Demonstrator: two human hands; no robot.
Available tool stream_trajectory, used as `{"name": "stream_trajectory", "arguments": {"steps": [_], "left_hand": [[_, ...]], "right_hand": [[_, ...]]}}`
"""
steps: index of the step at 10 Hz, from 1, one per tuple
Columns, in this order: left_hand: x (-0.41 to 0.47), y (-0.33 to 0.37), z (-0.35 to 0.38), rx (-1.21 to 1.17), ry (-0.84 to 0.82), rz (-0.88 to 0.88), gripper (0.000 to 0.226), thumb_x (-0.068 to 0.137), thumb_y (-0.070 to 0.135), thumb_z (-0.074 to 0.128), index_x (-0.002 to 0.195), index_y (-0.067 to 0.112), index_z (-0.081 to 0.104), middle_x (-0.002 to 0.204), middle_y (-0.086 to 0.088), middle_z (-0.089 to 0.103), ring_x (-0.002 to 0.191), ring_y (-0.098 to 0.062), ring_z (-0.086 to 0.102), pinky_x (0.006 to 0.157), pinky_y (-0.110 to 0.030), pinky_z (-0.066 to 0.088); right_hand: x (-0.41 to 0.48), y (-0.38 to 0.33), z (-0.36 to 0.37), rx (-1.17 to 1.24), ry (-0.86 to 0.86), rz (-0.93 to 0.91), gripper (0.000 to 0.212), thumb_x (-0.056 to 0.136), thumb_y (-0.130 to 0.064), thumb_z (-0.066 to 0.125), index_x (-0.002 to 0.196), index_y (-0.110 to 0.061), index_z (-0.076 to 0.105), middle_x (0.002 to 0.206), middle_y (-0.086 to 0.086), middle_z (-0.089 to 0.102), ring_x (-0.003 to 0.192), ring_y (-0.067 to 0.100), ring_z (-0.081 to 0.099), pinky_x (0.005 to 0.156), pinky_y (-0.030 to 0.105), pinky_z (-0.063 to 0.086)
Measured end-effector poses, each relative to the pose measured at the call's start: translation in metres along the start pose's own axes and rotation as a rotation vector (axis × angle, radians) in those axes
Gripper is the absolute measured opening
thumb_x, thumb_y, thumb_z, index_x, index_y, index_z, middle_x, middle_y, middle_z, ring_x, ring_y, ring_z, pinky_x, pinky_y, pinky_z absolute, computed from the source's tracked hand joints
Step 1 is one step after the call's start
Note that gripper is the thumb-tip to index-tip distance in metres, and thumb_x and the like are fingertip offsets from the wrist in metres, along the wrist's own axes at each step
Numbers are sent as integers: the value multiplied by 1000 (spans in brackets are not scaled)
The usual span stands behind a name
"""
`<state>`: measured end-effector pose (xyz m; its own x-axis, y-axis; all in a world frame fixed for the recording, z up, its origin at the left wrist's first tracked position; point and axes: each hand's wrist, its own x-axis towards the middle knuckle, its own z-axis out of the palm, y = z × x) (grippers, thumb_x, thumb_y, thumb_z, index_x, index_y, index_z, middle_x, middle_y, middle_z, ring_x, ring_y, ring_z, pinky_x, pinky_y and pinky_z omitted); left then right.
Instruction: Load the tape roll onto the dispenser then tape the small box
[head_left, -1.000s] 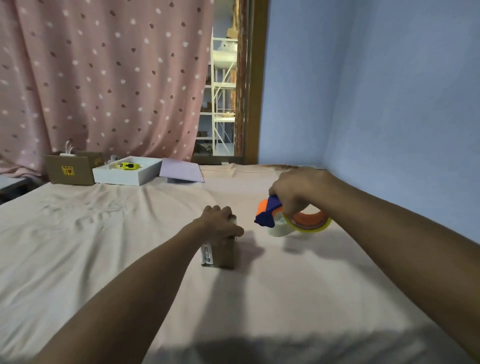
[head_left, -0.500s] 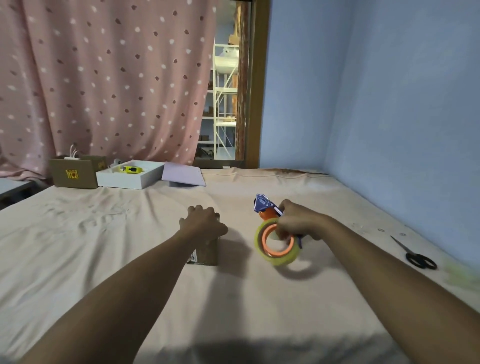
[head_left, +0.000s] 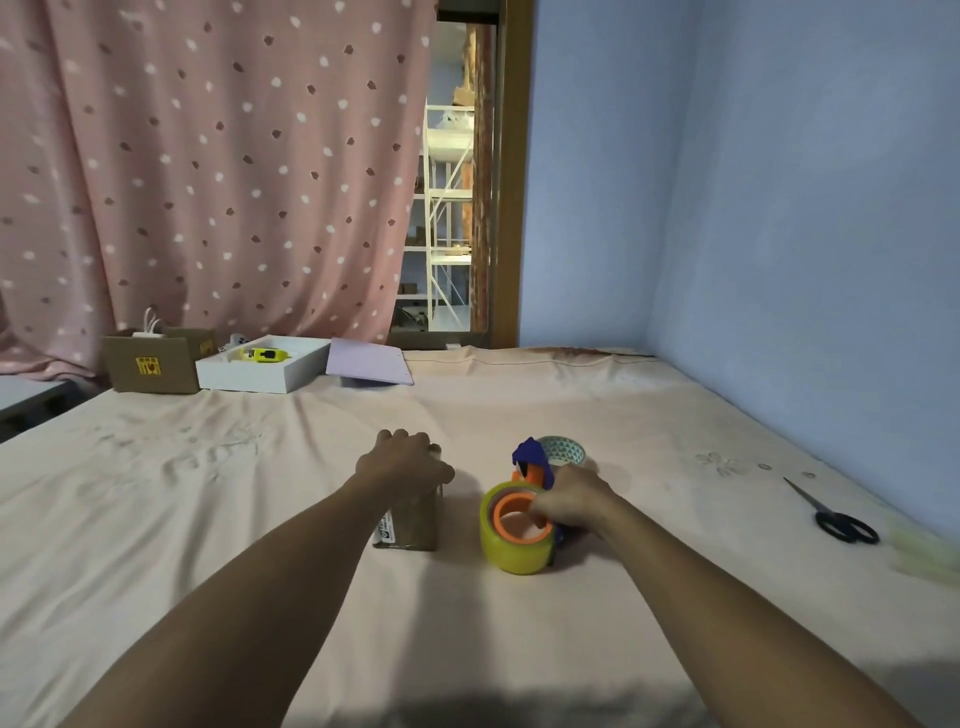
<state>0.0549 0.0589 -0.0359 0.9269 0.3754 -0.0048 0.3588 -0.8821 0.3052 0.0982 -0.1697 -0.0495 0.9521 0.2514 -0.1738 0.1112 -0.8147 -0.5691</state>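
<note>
The left hand (head_left: 410, 462) lies curled over the top of the small box (head_left: 413, 522), pinning it to the cloth-covered table (head_left: 260, 519); light stiff cardboard, it would likely slide otherwise. Just beside it, the right hand (head_left: 569, 501) closes on the dispenser (head_left: 530, 467), which carries the tape roll (head_left: 514, 540). The plastic looks rigid and light, best gripped by its handle.
</note>
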Motion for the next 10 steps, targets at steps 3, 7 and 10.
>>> {"name": "stream_trajectory", "arguments": {"steps": [3, 7, 10], "left_hand": [[-4, 3, 1, 2, 22, -9, 55, 82, 42, 56, 132, 19, 57, 134, -7, 54, 136, -28, 37, 88, -42, 37], [-14, 2, -3, 141, -40, 95, 50, 101, 44, 40, 147, 28, 51, 157, -7, 40, 144, -36, 32, 108, -57, 37], [6, -7, -1, 362, -17, 179, 120, 54, 60, -19, 158, 29, 31, 170, -12, 26, 157, -40, 14, 122, -68, -3]], "right_hand": [[11, 3, 13, 101, -34, 26, 42, 59, -28, 71, 100, -20, 70, 95, 10, 75, 84, 27, 73, 75, 42, 64], [3, -17, -10, 100, -246, 179, 42, 77, -21, 80, 115, -7, 67, 103, 11, 71, 88, 28, 70, 82, 39, 59], [14, -47, -39, -211, 98, -122, 53, 95, -38, 51, 140, -12, 55, 147, 12, 54, 131, 30, 52, 99, 36, 45]]}}
